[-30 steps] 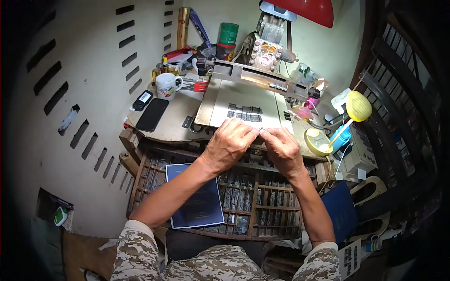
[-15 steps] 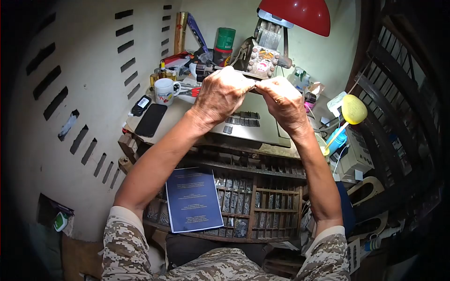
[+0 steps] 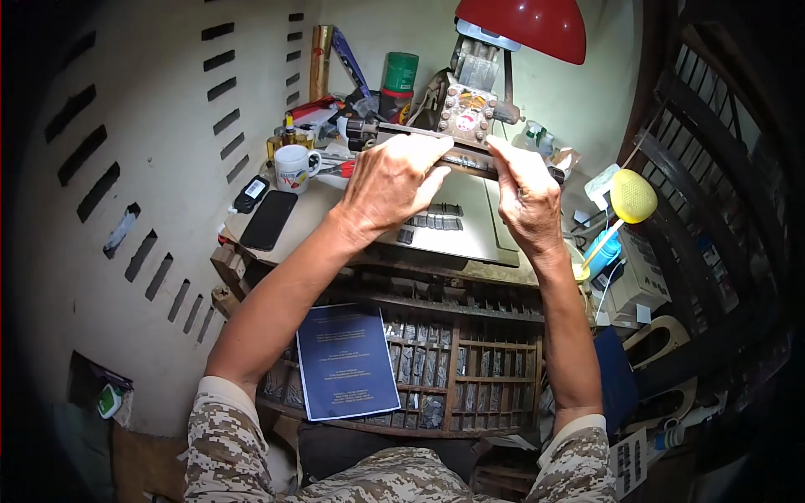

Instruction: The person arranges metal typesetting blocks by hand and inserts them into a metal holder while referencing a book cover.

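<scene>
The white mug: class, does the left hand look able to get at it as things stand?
Probably yes: the white mug stands to the left of the left hand, its handle facing it, with only low clutter visible between.

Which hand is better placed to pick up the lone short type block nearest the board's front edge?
Probably the left hand: the short type block lies just below it in view, while the right hand is farther off, past the right end of the type rows.
</scene>
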`<act>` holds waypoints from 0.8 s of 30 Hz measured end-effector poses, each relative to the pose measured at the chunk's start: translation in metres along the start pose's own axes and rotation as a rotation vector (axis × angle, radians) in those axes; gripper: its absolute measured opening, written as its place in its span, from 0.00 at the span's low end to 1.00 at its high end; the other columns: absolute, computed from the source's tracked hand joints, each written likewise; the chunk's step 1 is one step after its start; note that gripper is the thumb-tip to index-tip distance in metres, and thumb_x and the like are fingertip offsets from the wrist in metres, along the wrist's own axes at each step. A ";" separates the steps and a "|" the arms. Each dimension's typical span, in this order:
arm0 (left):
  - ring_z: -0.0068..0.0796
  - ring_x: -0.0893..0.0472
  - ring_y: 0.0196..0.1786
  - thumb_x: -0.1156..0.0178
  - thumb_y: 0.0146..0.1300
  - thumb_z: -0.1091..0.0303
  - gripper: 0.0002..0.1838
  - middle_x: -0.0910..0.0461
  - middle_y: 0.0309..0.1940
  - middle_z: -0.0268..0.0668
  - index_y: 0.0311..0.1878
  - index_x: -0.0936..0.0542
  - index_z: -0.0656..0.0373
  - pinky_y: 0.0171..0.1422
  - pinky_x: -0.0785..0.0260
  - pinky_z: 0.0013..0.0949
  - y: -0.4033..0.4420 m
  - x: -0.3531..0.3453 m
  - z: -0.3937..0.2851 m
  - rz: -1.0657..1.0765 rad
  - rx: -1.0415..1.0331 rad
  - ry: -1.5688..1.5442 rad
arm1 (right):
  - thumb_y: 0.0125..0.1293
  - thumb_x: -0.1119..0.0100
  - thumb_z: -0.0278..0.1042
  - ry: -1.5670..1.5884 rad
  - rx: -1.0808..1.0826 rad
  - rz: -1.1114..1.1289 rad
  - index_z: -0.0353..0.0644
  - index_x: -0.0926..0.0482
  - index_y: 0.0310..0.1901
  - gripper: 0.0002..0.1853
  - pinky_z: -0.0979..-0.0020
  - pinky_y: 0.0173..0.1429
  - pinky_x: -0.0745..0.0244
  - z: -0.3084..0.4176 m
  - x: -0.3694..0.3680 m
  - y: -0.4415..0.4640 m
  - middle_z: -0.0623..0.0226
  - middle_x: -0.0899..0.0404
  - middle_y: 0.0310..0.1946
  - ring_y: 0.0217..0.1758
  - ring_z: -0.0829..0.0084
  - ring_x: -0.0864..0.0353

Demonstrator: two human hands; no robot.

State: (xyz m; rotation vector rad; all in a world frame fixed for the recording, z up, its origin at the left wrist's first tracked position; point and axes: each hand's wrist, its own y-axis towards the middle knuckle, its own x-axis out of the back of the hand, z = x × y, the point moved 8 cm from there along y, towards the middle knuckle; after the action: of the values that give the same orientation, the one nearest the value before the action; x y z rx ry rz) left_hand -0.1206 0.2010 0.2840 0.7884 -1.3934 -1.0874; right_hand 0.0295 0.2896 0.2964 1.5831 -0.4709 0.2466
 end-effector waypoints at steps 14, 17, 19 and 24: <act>0.30 0.24 0.26 0.31 0.63 0.61 0.15 0.19 0.35 0.38 0.48 0.12 0.60 0.29 0.27 0.33 -0.008 -0.011 0.003 0.104 0.147 0.050 | 0.65 0.36 0.15 -0.119 0.080 -0.017 0.43 0.13 0.60 0.23 0.66 0.54 0.19 0.010 -0.016 -0.003 0.62 0.09 0.47 0.43 0.65 0.12; 0.30 0.24 0.25 0.31 0.63 0.61 0.16 0.19 0.35 0.38 0.49 0.11 0.60 0.28 0.27 0.33 -0.006 -0.007 0.004 0.104 0.147 0.055 | 0.66 0.37 0.16 -0.173 0.117 -0.038 0.42 0.13 0.60 0.21 0.67 0.55 0.18 0.009 -0.019 -0.004 0.62 0.09 0.47 0.43 0.65 0.12; 0.30 0.25 0.25 0.31 0.63 0.62 0.15 0.19 0.34 0.38 0.49 0.12 0.60 0.28 0.28 0.33 -0.005 -0.002 0.002 0.082 0.132 0.070 | 0.67 0.37 0.16 -0.172 0.127 -0.107 0.40 0.13 0.59 0.20 0.67 0.56 0.17 0.010 -0.002 -0.005 0.62 0.09 0.48 0.44 0.65 0.12; 0.31 0.24 0.25 0.31 0.61 0.65 0.14 0.18 0.35 0.38 0.47 0.12 0.61 0.30 0.26 0.34 -0.014 0.003 0.000 0.079 0.151 0.039 | 0.76 0.42 0.26 -0.223 -0.142 -0.251 0.34 0.13 0.59 0.15 0.69 0.56 0.16 -0.048 0.048 -0.024 0.59 0.09 0.48 0.46 0.64 0.12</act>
State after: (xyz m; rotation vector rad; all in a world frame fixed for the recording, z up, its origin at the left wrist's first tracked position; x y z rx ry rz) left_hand -0.1226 0.1938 0.2720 0.8505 -1.4738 -0.9094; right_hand 0.0893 0.3306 0.2994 1.5186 -0.4453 -0.1529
